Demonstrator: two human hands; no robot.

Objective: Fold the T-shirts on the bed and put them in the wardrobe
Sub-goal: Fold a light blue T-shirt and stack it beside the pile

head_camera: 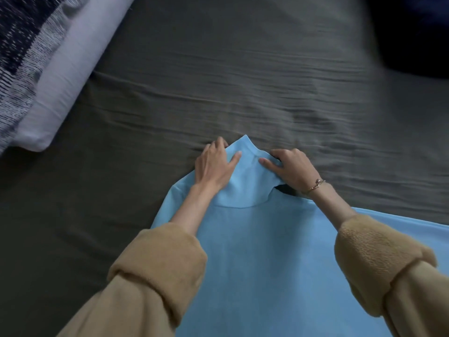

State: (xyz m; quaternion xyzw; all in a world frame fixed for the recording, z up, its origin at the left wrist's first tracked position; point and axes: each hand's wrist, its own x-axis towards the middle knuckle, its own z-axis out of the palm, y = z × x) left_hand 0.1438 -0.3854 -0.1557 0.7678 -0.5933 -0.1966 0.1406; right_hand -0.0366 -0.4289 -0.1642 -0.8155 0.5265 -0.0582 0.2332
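Note:
A light blue T-shirt lies spread on the dark grey bed sheet, running from the middle of the view down to the bottom edge. Its far end is bunched into a raised peak. My left hand holds the left side of that peak, fingers under the cloth and thumb on top. My right hand, with a thin bracelet on the wrist, grips the right side the same way. A small dark patch shows just under the right hand. Both forearms wear rolled tan fleece sleeves. No wardrobe is in view.
A pale lilac pillow lies at the upper left, with a dark blue and white patterned cover beside it. A dark shape fills the upper right corner. Wrinkled grey sheet stretches beyond the shirt.

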